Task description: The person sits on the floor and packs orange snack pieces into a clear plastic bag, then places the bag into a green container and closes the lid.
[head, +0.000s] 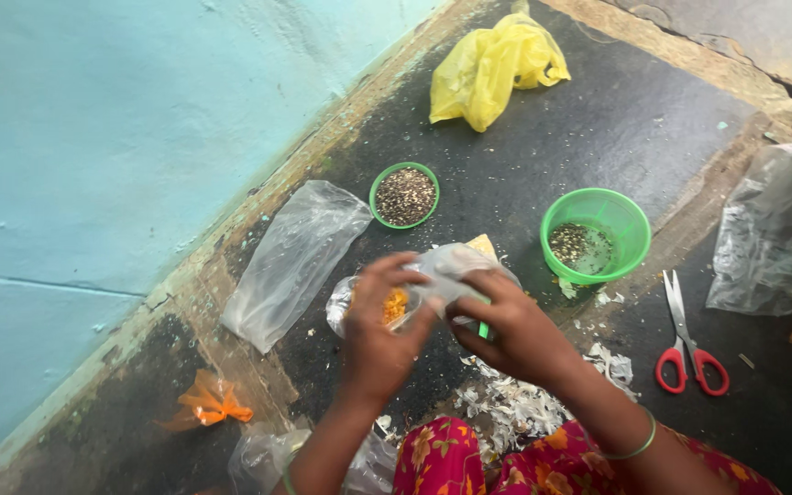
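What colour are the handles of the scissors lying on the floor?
Red; the metal scissors show clearly in the head view, right of the hands.

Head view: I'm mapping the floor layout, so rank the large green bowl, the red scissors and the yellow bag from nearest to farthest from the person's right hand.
From the right hand:
1. Large green bowl, just up and right.
2. Red scissors, further right.
3. Yellow bag, far at the top.

We see a dark floor [598, 110]. On it lie two green bowls [404, 195] [595, 235], red-handled scissors [687, 339], a yellow bag [495, 66] and a clear bag [293, 261].
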